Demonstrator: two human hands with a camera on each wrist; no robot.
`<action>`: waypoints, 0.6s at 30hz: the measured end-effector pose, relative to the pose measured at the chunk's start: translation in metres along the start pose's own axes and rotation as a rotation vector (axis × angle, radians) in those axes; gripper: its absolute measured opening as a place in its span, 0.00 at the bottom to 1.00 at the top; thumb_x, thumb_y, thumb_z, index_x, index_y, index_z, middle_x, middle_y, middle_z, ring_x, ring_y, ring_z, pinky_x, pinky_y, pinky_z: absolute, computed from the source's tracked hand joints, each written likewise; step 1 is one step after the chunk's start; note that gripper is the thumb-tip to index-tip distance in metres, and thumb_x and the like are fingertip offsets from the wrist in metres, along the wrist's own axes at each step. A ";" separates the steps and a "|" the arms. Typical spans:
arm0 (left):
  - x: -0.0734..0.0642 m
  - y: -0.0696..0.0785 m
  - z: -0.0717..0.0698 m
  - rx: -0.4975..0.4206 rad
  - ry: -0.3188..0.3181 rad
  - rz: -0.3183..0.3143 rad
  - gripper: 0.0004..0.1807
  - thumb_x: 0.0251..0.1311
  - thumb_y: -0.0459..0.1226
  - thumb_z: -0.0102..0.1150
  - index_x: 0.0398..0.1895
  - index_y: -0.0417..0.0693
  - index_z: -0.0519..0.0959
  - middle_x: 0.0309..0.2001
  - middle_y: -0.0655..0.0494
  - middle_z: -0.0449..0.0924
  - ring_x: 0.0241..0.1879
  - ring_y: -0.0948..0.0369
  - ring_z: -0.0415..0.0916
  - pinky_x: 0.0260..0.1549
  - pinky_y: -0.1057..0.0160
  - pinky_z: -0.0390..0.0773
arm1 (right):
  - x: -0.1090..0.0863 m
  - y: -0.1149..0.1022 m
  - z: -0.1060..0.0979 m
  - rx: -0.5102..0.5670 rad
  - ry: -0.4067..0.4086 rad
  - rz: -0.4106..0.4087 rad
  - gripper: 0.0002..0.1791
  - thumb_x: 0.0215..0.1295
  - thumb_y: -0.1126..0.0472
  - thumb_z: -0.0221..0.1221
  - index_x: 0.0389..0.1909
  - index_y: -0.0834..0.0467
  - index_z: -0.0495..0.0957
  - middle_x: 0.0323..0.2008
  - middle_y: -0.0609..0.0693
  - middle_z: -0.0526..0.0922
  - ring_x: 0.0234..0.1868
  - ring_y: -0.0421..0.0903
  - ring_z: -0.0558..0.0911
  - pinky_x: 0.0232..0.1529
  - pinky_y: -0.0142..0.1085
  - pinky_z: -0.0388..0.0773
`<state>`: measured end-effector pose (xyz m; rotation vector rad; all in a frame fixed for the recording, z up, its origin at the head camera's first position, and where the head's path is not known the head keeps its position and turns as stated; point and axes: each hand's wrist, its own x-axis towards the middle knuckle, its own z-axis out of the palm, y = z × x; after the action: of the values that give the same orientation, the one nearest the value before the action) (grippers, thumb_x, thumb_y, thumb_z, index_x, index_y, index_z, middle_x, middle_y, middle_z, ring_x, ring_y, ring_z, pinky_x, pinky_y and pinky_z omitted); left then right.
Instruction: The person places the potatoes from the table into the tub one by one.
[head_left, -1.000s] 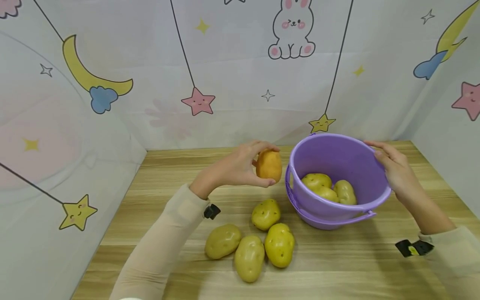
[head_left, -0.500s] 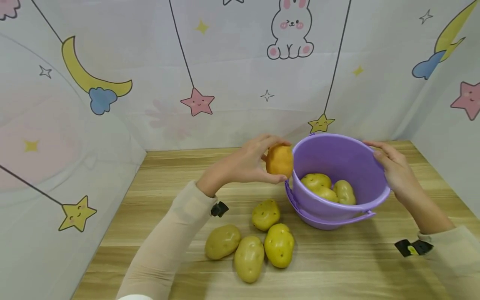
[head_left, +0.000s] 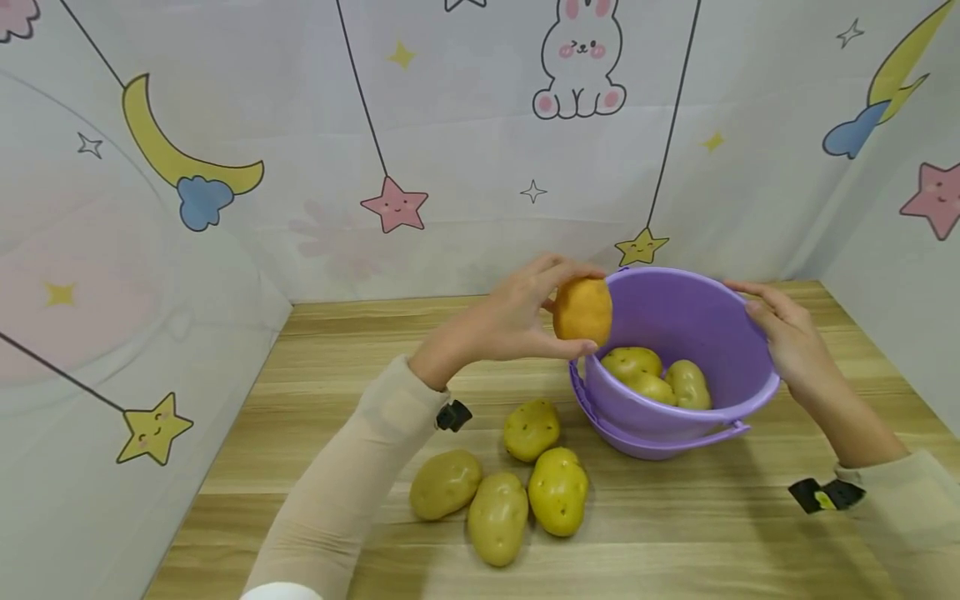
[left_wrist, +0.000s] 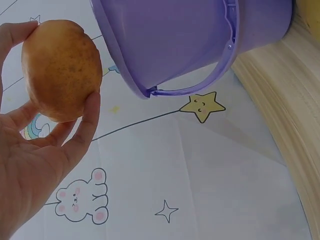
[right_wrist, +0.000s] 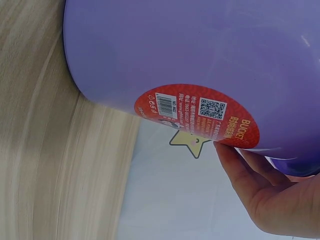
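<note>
My left hand point(head_left: 513, 317) pinches an orange-brown potato point(head_left: 583, 312) between thumb and fingers. It is up at the left rim of a purple bucket point(head_left: 660, 421), overlapping that rim in the head view. In the left wrist view the fingers curl round the potato's point(left_wrist: 62, 70) sides, beside the bucket's mouth. With thumb over the rim and fingers along the outside wall, my right hand point(head_left: 798, 342) grips the bucket, which leans with its mouth toward me. Inside lie yellow potatoes point(head_left: 688, 385), 3 of them visible.
Several yellow potatoes point(head_left: 498, 518) lie grouped on the wooden table point(head_left: 675, 533) left of the bucket's base. The bucket's handle point(head_left: 712, 435) hangs down its near side. A printed cloth point(head_left: 465, 125) stands behind and at both sides.
My left hand has moved right and slightly up with the orange-brown potato, from left of the bucket to its rim. The right hand and bucket have stayed in place.
</note>
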<state>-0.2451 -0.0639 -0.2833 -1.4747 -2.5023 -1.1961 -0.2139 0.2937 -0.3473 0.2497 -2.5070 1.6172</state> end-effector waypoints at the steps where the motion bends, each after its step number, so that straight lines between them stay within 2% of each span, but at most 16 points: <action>1: 0.002 0.000 0.001 0.001 0.000 0.004 0.40 0.53 0.45 0.74 0.69 0.49 0.69 0.60 0.48 0.66 0.54 0.59 0.69 0.44 0.69 0.79 | 0.000 0.000 0.000 0.000 0.000 0.000 0.21 0.81 0.60 0.40 0.68 0.48 0.72 0.47 0.34 0.74 0.36 0.33 0.81 0.32 0.28 0.80; 13: 0.016 -0.002 0.019 0.005 0.011 0.073 0.41 0.53 0.46 0.74 0.69 0.47 0.67 0.62 0.46 0.64 0.55 0.58 0.68 0.43 0.70 0.79 | 0.000 -0.001 0.000 0.019 -0.002 0.001 0.21 0.81 0.59 0.41 0.68 0.47 0.72 0.46 0.34 0.75 0.36 0.34 0.82 0.32 0.28 0.80; 18: 0.020 -0.002 0.023 0.010 0.008 0.069 0.41 0.54 0.46 0.74 0.69 0.48 0.66 0.62 0.46 0.64 0.53 0.58 0.68 0.43 0.71 0.78 | 0.000 -0.001 0.000 0.013 0.002 -0.005 0.21 0.81 0.59 0.41 0.68 0.48 0.72 0.48 0.35 0.74 0.36 0.33 0.81 0.33 0.27 0.80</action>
<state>-0.2489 -0.0355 -0.2939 -1.5365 -2.4276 -1.1743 -0.2139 0.2931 -0.3467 0.2558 -2.4929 1.6319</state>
